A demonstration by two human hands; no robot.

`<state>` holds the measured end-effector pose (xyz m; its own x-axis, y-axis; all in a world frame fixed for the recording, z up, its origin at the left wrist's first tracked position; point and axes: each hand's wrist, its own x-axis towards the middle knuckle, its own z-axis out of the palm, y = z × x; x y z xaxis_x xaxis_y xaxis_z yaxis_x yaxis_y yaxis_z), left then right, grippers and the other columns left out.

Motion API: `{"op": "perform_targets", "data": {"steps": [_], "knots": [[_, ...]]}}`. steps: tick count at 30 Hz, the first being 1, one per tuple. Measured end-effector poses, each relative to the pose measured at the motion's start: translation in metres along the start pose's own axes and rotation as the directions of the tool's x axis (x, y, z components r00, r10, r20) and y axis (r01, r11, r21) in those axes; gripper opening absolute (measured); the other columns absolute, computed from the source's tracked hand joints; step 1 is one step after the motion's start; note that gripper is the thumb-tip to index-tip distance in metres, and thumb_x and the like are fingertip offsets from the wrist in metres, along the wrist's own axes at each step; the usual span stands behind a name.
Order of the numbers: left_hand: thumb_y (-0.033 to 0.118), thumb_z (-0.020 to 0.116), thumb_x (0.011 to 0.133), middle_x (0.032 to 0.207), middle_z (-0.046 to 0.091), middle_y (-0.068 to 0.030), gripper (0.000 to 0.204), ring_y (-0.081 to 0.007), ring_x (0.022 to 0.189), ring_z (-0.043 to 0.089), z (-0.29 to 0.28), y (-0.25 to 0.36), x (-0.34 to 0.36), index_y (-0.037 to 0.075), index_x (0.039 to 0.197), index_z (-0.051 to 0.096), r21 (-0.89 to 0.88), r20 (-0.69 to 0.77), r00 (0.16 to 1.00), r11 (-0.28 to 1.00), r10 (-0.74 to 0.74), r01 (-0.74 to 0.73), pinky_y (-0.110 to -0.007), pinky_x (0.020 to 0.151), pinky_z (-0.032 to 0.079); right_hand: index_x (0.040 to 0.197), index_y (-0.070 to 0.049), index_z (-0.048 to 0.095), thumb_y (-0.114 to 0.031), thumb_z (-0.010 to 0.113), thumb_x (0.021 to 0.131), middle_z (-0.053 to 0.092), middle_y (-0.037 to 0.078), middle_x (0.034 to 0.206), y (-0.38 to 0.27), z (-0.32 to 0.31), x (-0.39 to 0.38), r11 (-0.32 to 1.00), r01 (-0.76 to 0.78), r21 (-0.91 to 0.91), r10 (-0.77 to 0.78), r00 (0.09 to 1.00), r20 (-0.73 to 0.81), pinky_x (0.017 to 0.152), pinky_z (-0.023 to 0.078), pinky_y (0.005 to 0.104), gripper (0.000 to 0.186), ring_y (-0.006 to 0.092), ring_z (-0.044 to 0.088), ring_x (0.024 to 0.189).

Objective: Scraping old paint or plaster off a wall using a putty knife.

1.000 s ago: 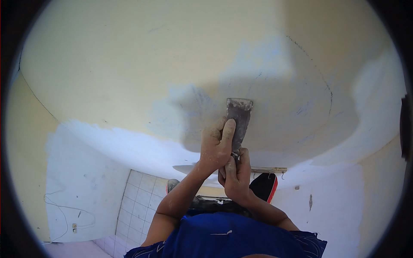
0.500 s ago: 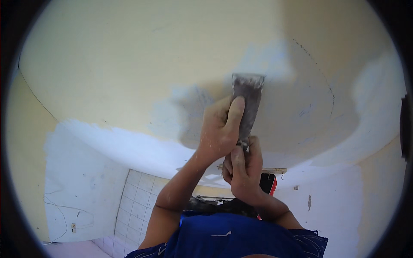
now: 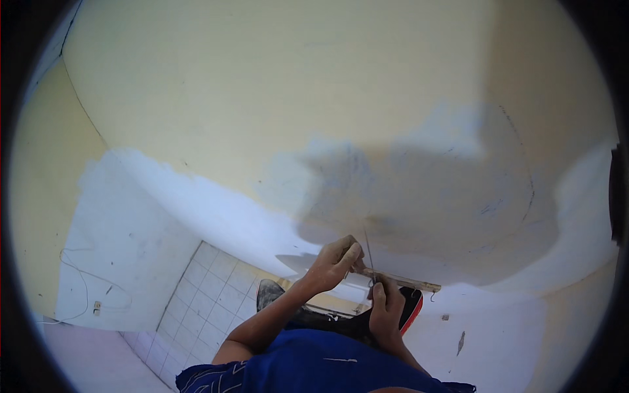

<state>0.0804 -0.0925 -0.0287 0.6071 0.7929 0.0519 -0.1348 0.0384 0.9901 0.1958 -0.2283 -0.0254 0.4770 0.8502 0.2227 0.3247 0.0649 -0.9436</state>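
Note:
My right hand (image 3: pixel 388 308) is closed round the handle of a putty knife (image 3: pixel 369 249), which stands upright in front of my body. Its blade is turned edge-on and shows as a thin line. Just left of the blade is my left hand (image 3: pixel 335 263), dusted white, with its thumb and fingers drawn together. Whatever those fingers hold, if anything, is hidden. Beyond both hands rises a cream wall (image 3: pixel 262 85) with pale bluish-white patches (image 3: pixel 288 180), and a broad shadow falls across it.
A wooden strip with hooks (image 3: pixel 426 285) runs behind my right hand. Tiled floor (image 3: pixel 213 281) lies at lower left. Beside it, a thin cable (image 3: pixel 85 288) hangs near a wall socket (image 3: pixel 97 308). A dark upright object (image 3: pixel 616 196) stands at the right rim.
Both hands have come down toward my body with the putty knife. Its blade has turned from flat to edge-on, and my left thumb no longer lies along it. The view has shifted.

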Motion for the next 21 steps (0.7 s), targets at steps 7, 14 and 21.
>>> {"op": "perform_targets", "data": {"steps": [7, 14, 21], "knots": [[0.029, 0.042, 0.103, 0.082, 0.06, -0.0066, 0.033, -0.0139, 0.074, 0.056, 0.009, 0.037, -0.002, -0.002, 0.101, 0.053, 0.061, 0.07, 0.987, 0.987, 0.144, -0.148, -0.03, 0.068, 0.047, 0.102, 0.0, 0.048, -0.008, 0.063, 0.09, 0.058, 0.006, 0.072, -0.02, 0.005, 0.031, 0.999, 0.044, 0.0, -0.044, 0.994, 0.104, 0.05, 0.043, 0.0253, 0.021, 0.0093, 0.055, 0.058], [0.029, 0.041, 0.104, 0.065, 0.049, 0.0015, 0.038, -0.0066, 0.061, 0.045, -0.006, 0.047, 0.023, 0.001, 0.08, 0.054, -0.119, -0.246, 0.94, 0.956, 0.234, -0.269, -0.027, 0.053, 0.037, 0.097, -0.005, 0.04, -0.018, 0.045, 0.101, 0.048, 0.002, 0.064, -0.041, 0.021, 0.034, 0.863, -0.396, 0.314, 0.115, 0.76, 0.64, 0.041, 0.035, 0.0225, 0.015, 0.0071, 0.042, 0.044], [0.031, 0.045, 0.103, 0.059, 0.046, 0.0043, 0.044, -0.0037, 0.054, 0.04, -0.001, 0.101, 0.035, 0.003, 0.07, 0.05, -0.112, -0.28, 0.914, 0.936, 0.292, -0.333, -0.025, 0.046, 0.032, 0.094, -0.006, 0.042, -0.033, 0.035, 0.104, 0.038, 0.001, 0.053, -0.066, 0.036, 0.048, 0.806, -0.301, 0.51, -0.013, 0.852, 0.523, 0.035, 0.025, 0.0236, 0.03, 0.0067, 0.03, 0.038]]}}
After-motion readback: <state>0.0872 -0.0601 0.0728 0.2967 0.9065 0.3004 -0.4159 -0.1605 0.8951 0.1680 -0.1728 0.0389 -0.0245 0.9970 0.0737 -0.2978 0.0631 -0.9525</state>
